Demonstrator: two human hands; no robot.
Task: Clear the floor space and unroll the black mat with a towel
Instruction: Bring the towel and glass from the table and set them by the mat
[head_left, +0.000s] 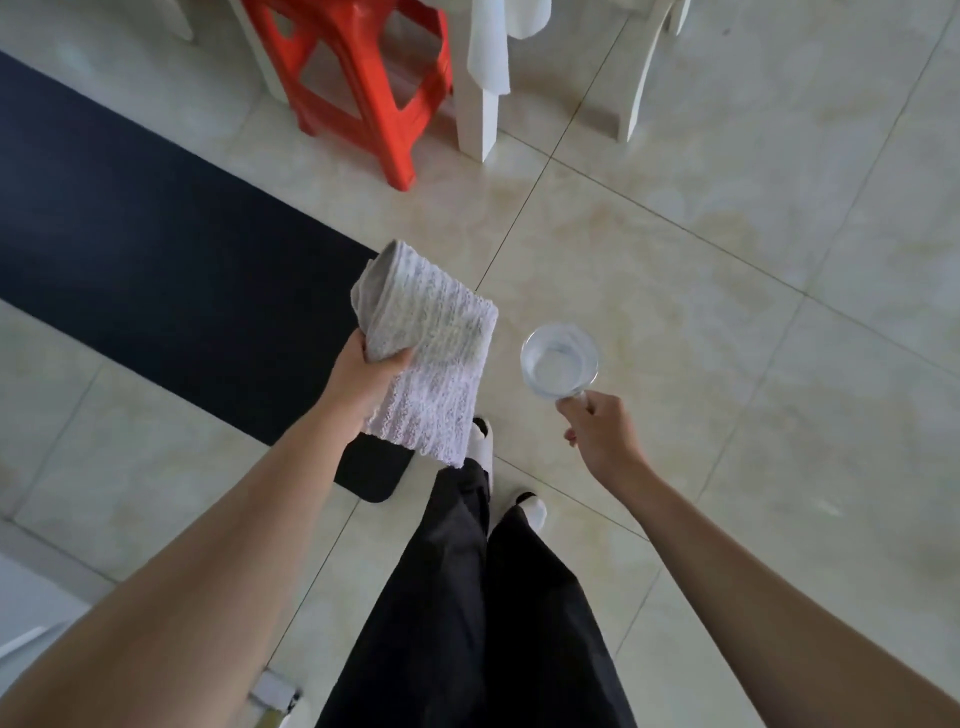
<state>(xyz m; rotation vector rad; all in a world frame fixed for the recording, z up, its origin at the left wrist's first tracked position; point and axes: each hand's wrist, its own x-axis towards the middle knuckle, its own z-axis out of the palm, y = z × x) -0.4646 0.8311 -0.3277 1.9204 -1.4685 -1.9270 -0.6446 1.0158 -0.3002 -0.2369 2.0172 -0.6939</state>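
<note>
Tiled floor (675, 249): unrolled mat (156, 249) beneath towel (431, 353) gripped by left hand (363, 384).

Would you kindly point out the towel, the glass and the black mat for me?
towel (436, 332): head view, on its ribbed upper fold.
glass (558, 361): head view, on its clear inside bottom.
black mat (156, 244): head view, on its flat middle.

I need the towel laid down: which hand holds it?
The left hand grips the folded grey towel; the right hand holds a clear glass cup instead.
</note>
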